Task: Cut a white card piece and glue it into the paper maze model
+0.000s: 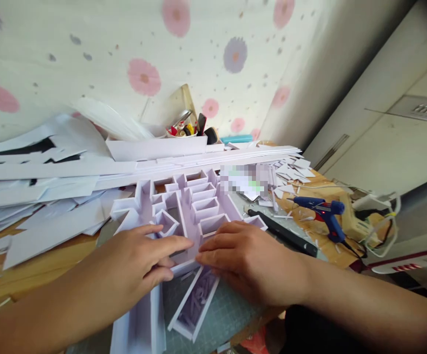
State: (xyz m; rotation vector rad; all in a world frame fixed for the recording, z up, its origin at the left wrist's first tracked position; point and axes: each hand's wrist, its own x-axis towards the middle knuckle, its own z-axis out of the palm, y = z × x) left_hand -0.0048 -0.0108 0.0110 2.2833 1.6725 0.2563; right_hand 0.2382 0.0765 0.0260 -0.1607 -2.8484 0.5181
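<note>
A white foam-board model (184,216) of small open compartments lies on a green cutting mat (231,314). Over its near left part reaches my left hand (143,253), fingers apart, the index finger stretched to an inner wall. My right hand (242,255) is closed at the near right side, its fingers pressed together on a wall there; the thumb is hidden. In front of the hands sits a narrow open tray (187,322) filled with thin white scraps. Left of it, a long white channel-shaped piece (137,319) runs toward me, partly covered by my left forearm.
Right of the model lie a black utility knife (281,233), a partly blurred phone (244,182) and a blue glue gun (322,211) with its cord. White board sheets (58,216) pile up at left. Scraps (292,172) and a tool cup (182,130) sit farther back.
</note>
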